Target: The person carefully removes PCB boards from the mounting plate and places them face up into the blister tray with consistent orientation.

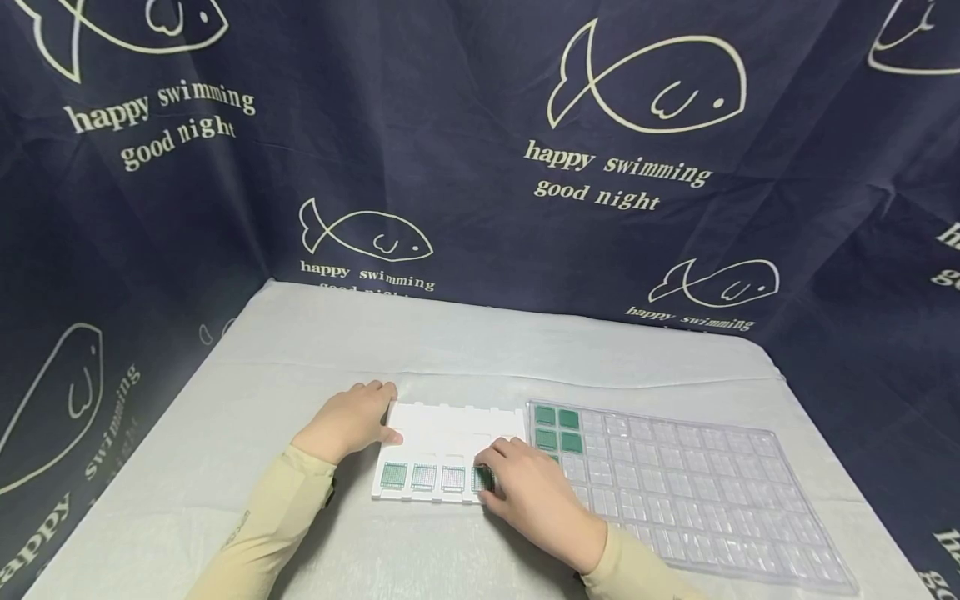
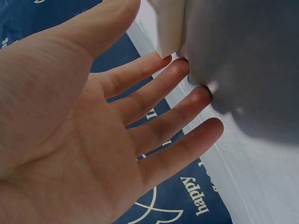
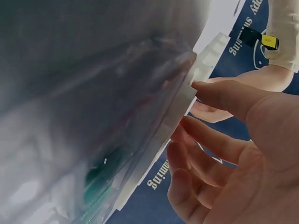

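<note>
A flat white tray (image 1: pixel 435 429) lies on the table, with small square green circuit boards in a row along its near side. My left hand (image 1: pixel 356 421) rests at the tray's left edge, its thumb over the top; in the left wrist view the fingers (image 2: pixel 182 144) are nearly straight and spread, tips by the edge. At the right end of the row, my right hand (image 1: pixel 536 487) pinches a green circuit board (image 1: pixel 481 478) between thumb and fingers, which partly cover it. The right wrist view shows the thumb (image 3: pixel 224 95) and index finger close to the white tray's edge.
To the right, beside the white tray, lies a clear plastic tray (image 1: pixel 675 475) of many compartments. Several green boards (image 1: pixel 570 442) sit in its left columns, partly behind my right hand. White cloth (image 1: pixel 360 325) covers the table; a dark blue fish-print curtain (image 1: pixel 465 125) hangs around it.
</note>
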`<state>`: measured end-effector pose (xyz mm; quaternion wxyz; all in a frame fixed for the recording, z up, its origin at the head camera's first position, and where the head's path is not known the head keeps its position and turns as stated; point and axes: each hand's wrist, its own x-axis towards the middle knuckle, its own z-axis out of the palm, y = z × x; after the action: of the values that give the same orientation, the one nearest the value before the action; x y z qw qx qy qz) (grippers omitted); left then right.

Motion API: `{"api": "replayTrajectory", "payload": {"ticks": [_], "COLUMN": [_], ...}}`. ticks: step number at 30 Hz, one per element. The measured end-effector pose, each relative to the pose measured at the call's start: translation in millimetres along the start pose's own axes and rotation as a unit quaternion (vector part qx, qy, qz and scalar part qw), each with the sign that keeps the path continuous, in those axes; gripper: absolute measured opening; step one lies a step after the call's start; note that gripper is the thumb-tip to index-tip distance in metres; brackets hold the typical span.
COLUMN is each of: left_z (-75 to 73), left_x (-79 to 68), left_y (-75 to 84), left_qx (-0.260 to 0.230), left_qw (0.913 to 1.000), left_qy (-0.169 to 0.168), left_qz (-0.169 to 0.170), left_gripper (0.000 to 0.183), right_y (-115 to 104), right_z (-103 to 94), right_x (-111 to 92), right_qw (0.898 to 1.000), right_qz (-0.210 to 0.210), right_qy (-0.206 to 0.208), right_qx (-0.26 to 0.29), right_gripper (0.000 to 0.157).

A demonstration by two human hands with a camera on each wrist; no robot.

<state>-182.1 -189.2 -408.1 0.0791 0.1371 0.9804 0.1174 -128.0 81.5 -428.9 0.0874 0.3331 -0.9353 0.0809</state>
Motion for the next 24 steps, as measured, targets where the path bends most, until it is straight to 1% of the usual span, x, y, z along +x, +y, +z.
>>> {"api": "replayTrajectory", "payload": {"ticks": [4, 9, 14, 19, 24], "left_z": [0.2, 0.7, 1.9, 2.4, -0.6], "left_x": [0.3, -0.1, 0.6, 1.1, 0.0], "left_y": [0.4, 1.1, 0.4, 0.0, 2.0], "left_qx": [-0.003, -0.003, -0.005, -0.004, -0.003], "left_qw": [1.0000, 1.0000, 1.0000, 1.0000, 1.0000], "left_qy": [-0.004, -0.006, -0.006, -0.005, -0.002], "left_qz": [0.000, -0.001, -0.004, -0.004, -0.002], "left_gripper": [0.054, 0.055, 0.052, 0.052, 0.053], "right_y": [-0.1, -1.1, -0.8, 0.1, 0.5], "right_z": [-1.1, -1.7, -1.7, -0.9, -1.9], "right_x": [-0.6, -1.5, -1.8, -2.0, -1.2], "right_qw": [1.000, 1.000, 1.000, 1.000, 0.999], "right_qz": [-0.003, -0.010, -0.014, -0.007, 0.000], "right_qy": [-0.001, 0.009, 0.012, 0.022, 0.041], "right_qx": [-0.007, -0.010, -0.009, -0.004, 0.002], "right_gripper": [0.032, 0.030, 0.031, 0.030, 0.031]}}
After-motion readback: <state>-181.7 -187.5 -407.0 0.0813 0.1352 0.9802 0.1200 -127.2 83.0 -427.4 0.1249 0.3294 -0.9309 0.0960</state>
